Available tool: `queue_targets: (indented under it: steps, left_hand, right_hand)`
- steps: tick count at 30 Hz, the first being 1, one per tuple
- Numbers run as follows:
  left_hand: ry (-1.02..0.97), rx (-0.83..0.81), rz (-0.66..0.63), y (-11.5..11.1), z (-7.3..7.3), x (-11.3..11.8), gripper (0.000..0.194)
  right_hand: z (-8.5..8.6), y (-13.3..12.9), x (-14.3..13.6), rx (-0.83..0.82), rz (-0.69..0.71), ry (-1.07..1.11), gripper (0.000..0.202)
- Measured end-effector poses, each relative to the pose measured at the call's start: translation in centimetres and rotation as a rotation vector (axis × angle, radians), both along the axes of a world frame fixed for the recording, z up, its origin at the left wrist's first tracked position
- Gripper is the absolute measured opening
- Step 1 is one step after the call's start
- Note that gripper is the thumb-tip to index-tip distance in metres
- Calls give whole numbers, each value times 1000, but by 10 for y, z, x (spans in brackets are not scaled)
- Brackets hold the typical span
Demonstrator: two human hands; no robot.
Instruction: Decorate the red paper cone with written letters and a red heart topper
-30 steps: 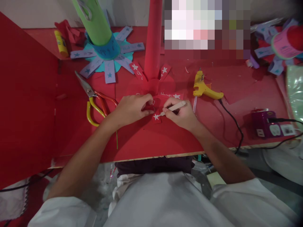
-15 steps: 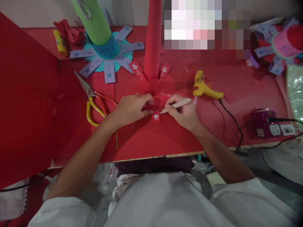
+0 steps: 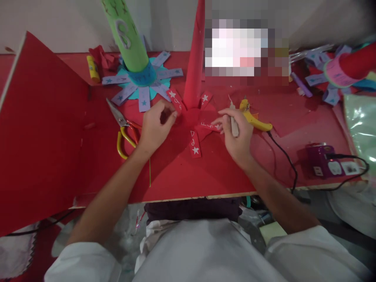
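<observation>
A red paper tube [image 3: 194,66] stands upright on a red paper base, ringed by red strips with white stars and letters. The front strip [image 3: 195,145] points towards me, with nothing touching it. My left hand [image 3: 155,127] hovers left of the tube's foot, thumb and fingers curled together, no object visible in them. To the right of the base, my right hand [image 3: 237,133] holds a white marker [image 3: 234,126] between thumb and fingers, tip tilted away from me. Its fingertips are by the right-hand strip [image 3: 209,125].
Scissors [image 3: 123,131] lie to the left, near a green tube [image 3: 133,47] with lilac strips. A yellow glue gun [image 3: 257,120] is beside my right hand, its cord trailing right. A purple box [image 3: 320,160] is farther right. A red board [image 3: 44,129] stands at left.
My left hand has let go of the front strip and moved left. My right hand has drawn back to the right, tilting the marker upright. The view has shifted slightly.
</observation>
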State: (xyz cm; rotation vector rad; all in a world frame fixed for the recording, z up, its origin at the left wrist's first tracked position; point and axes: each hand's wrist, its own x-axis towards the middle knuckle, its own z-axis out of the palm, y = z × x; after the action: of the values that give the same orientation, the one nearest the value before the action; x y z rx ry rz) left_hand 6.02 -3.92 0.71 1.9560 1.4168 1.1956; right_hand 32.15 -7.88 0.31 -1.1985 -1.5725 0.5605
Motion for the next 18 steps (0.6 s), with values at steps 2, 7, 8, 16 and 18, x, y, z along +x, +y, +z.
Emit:
queue_targets:
  steps: [2,7,8,16,18]
  left_hand:
    - [25,-36,-19,-1,-2,2,26]
    - [119,-143,-134,-3,-5,4,63]
    - [143,-158,-144,-3,-6,4,60]
    - [279,-119,-73,-6,-3,7,45]
    - [282,-85,-56,-8,-1,9,44]
  right_hand:
    - [4,8,-3,-25,5,-123,20]
    - [3,24,-21,-53,-6,-357,16]
    - [1,25,-25,-41,-14,-381,17]
    - [-3,15,-33,-8,16,-331,17]
    - [-1,14,-32,8,44,-298,21]
